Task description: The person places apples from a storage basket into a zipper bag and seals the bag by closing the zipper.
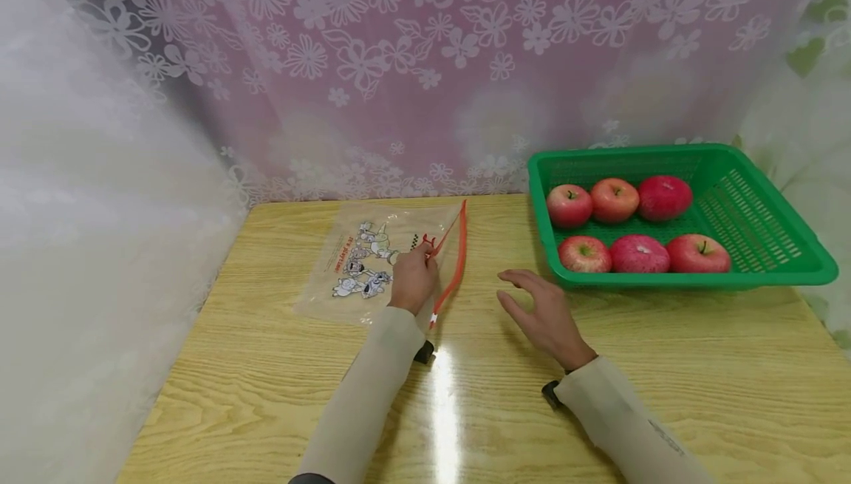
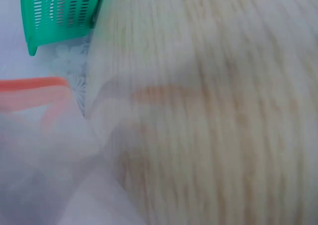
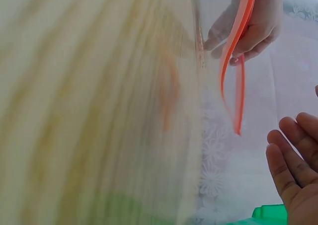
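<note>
A clear zip bag printed with cartoon animals lies on the table, its opening edged by a red zip strip on the right. My left hand pinches one side of that mouth and holds it up, so the two red edges stand apart. In the right wrist view, the left hand shows partly through the film; the left wrist view has only the bag's blurred film. To the right of the bag, my right hand hovers over the table, fingers extended and holding nothing.
A green plastic basket stands at the back right of the wooden table. Several red apples lie in it in two rows. Behind the table hangs a floral curtain, with a white one on the left.
</note>
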Demonstrator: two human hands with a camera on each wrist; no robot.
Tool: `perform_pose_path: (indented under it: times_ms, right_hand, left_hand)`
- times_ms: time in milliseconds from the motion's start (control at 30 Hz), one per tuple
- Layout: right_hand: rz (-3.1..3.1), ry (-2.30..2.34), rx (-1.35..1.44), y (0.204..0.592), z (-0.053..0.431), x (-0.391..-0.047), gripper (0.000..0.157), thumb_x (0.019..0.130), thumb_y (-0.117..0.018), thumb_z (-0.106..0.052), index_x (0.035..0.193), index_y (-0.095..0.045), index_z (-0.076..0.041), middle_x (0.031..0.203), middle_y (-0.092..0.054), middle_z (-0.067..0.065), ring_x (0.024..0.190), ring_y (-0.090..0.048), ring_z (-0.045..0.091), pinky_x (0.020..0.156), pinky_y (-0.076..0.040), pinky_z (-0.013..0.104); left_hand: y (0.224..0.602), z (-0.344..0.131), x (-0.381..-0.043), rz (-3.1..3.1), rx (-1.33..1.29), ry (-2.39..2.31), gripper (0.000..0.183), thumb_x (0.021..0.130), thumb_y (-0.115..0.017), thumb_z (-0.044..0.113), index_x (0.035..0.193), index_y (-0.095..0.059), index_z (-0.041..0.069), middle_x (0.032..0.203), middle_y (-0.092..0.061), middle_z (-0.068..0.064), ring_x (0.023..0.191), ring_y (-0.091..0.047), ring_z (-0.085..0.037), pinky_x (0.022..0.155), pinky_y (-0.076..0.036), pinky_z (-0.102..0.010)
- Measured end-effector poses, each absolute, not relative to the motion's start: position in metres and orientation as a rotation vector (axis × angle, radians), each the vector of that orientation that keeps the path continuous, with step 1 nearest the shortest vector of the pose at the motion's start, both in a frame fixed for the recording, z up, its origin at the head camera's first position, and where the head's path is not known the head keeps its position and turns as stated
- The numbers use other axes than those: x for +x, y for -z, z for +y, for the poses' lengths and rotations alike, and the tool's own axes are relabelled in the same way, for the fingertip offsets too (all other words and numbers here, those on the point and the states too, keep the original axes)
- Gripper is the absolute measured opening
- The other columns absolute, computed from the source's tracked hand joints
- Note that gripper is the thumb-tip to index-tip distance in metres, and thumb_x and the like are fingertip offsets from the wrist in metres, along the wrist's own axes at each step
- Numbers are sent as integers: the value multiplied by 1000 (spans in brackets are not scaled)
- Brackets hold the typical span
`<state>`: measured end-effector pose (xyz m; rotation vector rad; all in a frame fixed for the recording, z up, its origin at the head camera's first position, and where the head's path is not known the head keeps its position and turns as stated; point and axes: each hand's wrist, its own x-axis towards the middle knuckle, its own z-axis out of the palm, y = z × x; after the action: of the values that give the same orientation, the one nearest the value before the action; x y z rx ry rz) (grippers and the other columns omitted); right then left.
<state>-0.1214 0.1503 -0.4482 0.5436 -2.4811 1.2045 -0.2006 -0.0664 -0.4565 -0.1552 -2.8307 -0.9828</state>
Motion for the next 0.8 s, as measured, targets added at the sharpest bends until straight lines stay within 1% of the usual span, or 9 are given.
perform_pose_path:
  times_ms: [133,233,333,467,667,800]
  right_hand:
    - [-2542,-1278,501,448,146,-129,28,92,-66,-14,116,-66,2,116,-65,17,98,-63,35,84,-52,50]
    - [-2585,-1355,459,449,143,-135,31,95,-63,-19,118,-65,2,119,-64,16,101,-62,33,86,-51,49]
    - [-2617,-1439,418,450,137,-142,35,96,-62,-23,121,-64,1,121,-63,16,104,-62,31,88,-51,49]
    - [-2628,-1559,357,452,128,-151,41,96,-61,-29,124,-62,1,119,-65,15,104,-63,30,88,-52,47]
    - [-2622,-1631,307,453,113,-163,42,96,-62,-29,123,-62,3,110,-68,16,98,-65,28,86,-54,45]
    - [-2620,-1669,269,452,104,-170,41,95,-63,-31,121,-64,0,103,-70,14,91,-67,26,79,-56,43]
  left_hand:
    - [455,-70,-197,-2797,-132,1077,12,95,-59,10,97,-67,2,77,-69,-9,59,-60,-16,52,-49,-27]
    - [454,-72,-194,-2784,-122,1122,12,95,-61,14,94,-66,4,75,-68,-7,57,-60,-15,50,-49,-26]
    - [451,-73,-191,-2775,-113,1127,15,95,-62,18,88,-64,6,73,-67,-5,56,-58,-13,50,-48,-25]
    - [447,-72,-187,-2766,-113,1095,19,95,-62,21,81,-62,8,68,-63,-2,53,-53,-11,49,-45,-25]
    - [442,-70,-182,-2766,-147,1098,19,96,-60,21,82,-63,8,69,-64,-2,52,-54,-10,48,-46,-23]
    - [441,-70,-179,-2758,-173,1114,18,97,-59,20,86,-62,7,71,-66,-4,52,-57,-11,46,-46,-22]
